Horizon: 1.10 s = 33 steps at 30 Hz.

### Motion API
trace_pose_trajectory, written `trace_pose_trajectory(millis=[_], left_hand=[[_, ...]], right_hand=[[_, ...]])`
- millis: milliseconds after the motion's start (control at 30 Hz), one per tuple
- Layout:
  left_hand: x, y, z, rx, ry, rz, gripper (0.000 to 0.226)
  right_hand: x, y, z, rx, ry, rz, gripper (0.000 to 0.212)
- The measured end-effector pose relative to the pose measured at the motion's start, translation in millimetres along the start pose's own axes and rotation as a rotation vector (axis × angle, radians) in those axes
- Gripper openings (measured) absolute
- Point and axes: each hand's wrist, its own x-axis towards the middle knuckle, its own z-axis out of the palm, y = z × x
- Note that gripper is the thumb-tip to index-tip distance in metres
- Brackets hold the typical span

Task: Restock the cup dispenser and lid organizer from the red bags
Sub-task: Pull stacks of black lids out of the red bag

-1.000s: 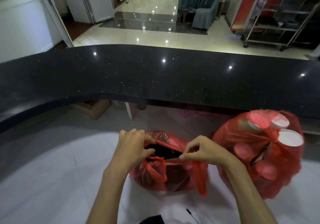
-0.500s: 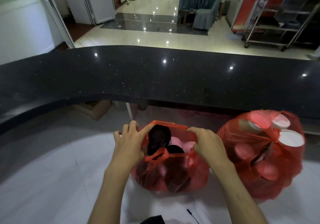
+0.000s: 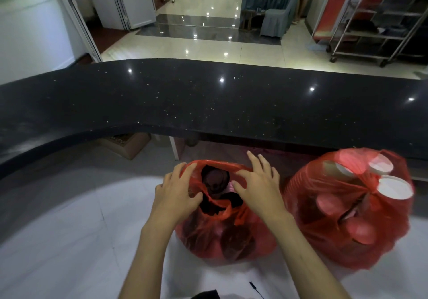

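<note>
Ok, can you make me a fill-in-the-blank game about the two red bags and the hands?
1. The hands are at the mouth of the red bag on the ____ side of the picture.
2. The other bag, with white cups poking out at its top, is still tied ____.
3. The left hand and right hand have their fingers ____, not curled into fists.
4. Behind both bags runs a long counter coloured ____.

Missing words: left; shut; spread; black
</note>
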Motion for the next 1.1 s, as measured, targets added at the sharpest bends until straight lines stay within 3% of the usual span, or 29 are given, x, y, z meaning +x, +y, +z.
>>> trace_pose_trajectory(millis=[200,567,733,867,967,1100], left_hand=[[6,9,12,-0.036,-0.006,-0.005,0.082],[17,1,18,-0.066,-0.018,-0.020,0.073],[15,6,17,-0.076,0.003,0.002,0.067],[16,2,18,-0.063,0.017,-0.014,0.067],[16,-4,20,-0.070,0.056,-0.055,0.066],[14,-8,19,-0.105,0.164,-0.115,0.071]], right_hand=[[40,-7,28,0.074,-0.289,0.179,0.075],[84,-5,59,0.413,-0.528,0.423,0.061],[122,24,120,0.552,-0.518,0.493,0.087],[104,6,82,0.526,-0.457,0.489,0.086],[89,4,54,0.491,-0.466,0.428,0.064],[63,12,21,0.429,-0.465,0.321,0.048]])
